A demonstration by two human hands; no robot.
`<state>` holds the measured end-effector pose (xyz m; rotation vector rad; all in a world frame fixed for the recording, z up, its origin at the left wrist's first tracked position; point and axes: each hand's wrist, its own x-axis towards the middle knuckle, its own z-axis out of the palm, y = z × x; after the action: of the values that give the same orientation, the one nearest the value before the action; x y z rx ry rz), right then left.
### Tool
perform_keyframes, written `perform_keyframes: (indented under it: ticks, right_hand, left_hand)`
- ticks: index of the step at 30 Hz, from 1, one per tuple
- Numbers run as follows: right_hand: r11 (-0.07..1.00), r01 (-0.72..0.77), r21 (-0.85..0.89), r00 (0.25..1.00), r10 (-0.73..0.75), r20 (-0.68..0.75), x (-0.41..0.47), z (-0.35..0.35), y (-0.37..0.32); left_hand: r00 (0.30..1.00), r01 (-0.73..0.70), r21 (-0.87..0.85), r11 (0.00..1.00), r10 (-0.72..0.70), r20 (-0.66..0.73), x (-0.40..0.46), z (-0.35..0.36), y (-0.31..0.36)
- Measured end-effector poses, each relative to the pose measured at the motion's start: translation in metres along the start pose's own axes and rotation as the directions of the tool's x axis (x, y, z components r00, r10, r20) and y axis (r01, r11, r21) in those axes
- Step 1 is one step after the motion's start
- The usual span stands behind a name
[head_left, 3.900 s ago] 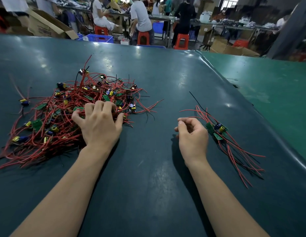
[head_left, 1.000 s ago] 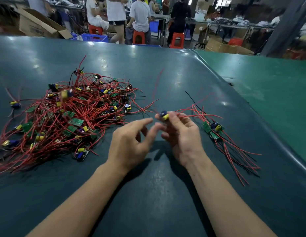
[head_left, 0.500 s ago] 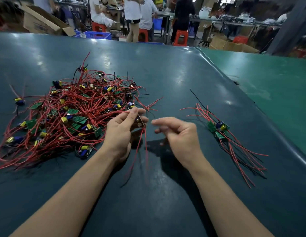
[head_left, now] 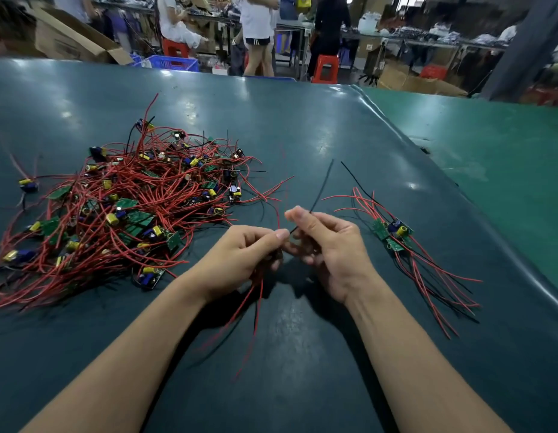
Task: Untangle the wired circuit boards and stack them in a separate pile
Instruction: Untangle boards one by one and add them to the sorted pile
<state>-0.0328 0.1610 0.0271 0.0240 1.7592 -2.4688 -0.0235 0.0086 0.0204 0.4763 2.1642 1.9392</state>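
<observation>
Trailing leads (head_left: pixel 255 310): red and black, hanging loose from under the left hand toward the near edge of the bench (head_left: pixel 287 385); blurred, so exact count not clear.
Left hand (head_left: pixel 240 260): fingers curled, pinching one small wired board between thumb and forefinger; board itself mostly hidden inside the grip.
Right hand (head_left: pixel 330 248): just beside the left, fingertips nearly touching it; thumb and forefinger pinching a thin black wire (head_left: pixel 321 185) that rises up and away.
Step in hand: probably drawing that black lead straight and free of the red ones before setting the board down.
Handling: light, judging by the two-finger hold; leads limp and springy, apt to snag on neighbours; solder joints and upright yellow parts probably fragile, so best held by the board edge, never yanked by a wire.
Sorted pile (head_left: pixel 393 234): right of the hands, near but apart; a few green boards stacked together, wires fanned toward the near right.
Tangled heap (head_left: pixel 131 210): left of the hands; many green boards with yellow and blue parts, knotted in red wire; most of the job seemingly still to do.
Stray board (head_left: pixel 28 185): at the far left, slightly apart from the heap.
Writing: none readable on boards or bench; too small to tell.
Background: beyond the bench, people at other benches, red stools (head_left: pixel 326 68), a blue crate (head_left: pixel 174 63), cardboard boxes (head_left: pixel 71 42).
</observation>
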Motion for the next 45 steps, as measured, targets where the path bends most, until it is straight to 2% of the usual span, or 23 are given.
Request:
perform_keyframes:
  ticks: [2, 4, 7, 9, 12, 15, 19, 23, 26, 28, 30, 32, 36, 40, 45]
  right_hand:
    - [0.998, -0.013, 0.069, 0.999, 0.016, -0.047, 0.003, 0.0, 0.002]
    - [0.995, -0.05, 0.084, 0.999, 0.05, -0.009, 0.004, -0.001, 0.003]
    - [0.996, -0.086, 0.019, 0.976, 0.081, 0.201, 0.002, -0.006, 0.003]
    - [0.993, -0.107, -0.056, 0.943, 0.119, 0.311, -0.001, -0.008, 0.001]
    - [0.989, -0.101, -0.111, 0.937, 0.132, 0.324, -0.003, -0.011, -0.002]
    - [0.994, -0.082, -0.07, 0.949, 0.1, 0.3, -0.001, -0.013, -0.002]
    - [0.995, -0.093, -0.03, 0.924, 0.098, 0.369, -0.002, -0.009, -0.001]
    - [0.996, -0.066, 0.056, 0.97, 0.05, 0.239, 0.003, -0.006, 0.0]
    - [0.992, -0.057, 0.115, 0.991, 0.042, 0.126, 0.006, -0.001, 0.004]
    - [0.995, -0.05, 0.082, 0.992, 0.041, 0.117, 0.006, 0.0, 0.006]
    - [0.998, -0.049, -0.033, 0.986, 0.054, 0.16, 0.004, 0.0, 0.007]
    - [0.995, -0.04, -0.095, 0.986, 0.054, 0.155, 0.003, -0.001, 0.007]
    - [0.999, 0.024, -0.042, 0.999, -0.025, -0.02, 0.007, 0.001, 0.008]
    - [0.984, 0.147, 0.101, 0.963, -0.119, -0.244, 0.014, -0.004, 0.004]
    - [0.95, 0.277, 0.143, 0.887, -0.196, -0.418, 0.02, -0.01, 0.0]
  left_hand:
    - [1.0, -0.018, 0.026, 1.0, 0.018, -0.006, 0.002, 0.001, -0.001]
    - [1.0, 0.002, -0.011, 1.0, -0.002, -0.011, 0.004, 0.002, -0.002]
    - [0.998, 0.052, -0.074, 0.996, -0.055, -0.036, 0.004, -0.002, -0.001]
    - [0.999, 0.044, -0.055, 0.998, -0.045, -0.027, 0.003, -0.005, -0.001]
    - [0.999, 0.031, -0.03, 0.999, -0.03, 0.028, 0.001, -0.007, -0.002]
    - [0.998, 0.031, -0.08, 0.996, -0.026, 0.062, -0.001, -0.005, -0.001]
    - [0.995, 0.034, -0.123, 0.992, -0.021, 0.101, -0.001, -0.007, 0.001]
    - [0.994, 0.057, -0.205, 0.977, -0.037, 0.103, 0.001, -0.007, 0.0]
    - [0.996, 0.024, -0.171, 0.985, -0.01, 0.086, 0.001, -0.005, 0.0]
    - [0.999, 0.037, -0.173, 0.984, -0.038, -0.004, 0.003, -0.005, -0.001]
    - [0.994, 0.051, -0.192, 0.98, -0.068, -0.086, 0.003, -0.005, -0.002]
    - [0.993, 0.054, -0.182, 0.982, -0.072, -0.094, 0.002, -0.004, -0.002]
    - [0.995, 0.057, -0.13, 0.99, -0.066, -0.07, -0.001, -0.003, 0.002]
    - [0.998, 0.06, -0.082, 0.995, -0.062, -0.026, -0.006, -0.001, 0.006]
    - [0.998, 0.064, -0.035, 0.997, -0.063, 0.018, -0.008, -0.003, 0.008]
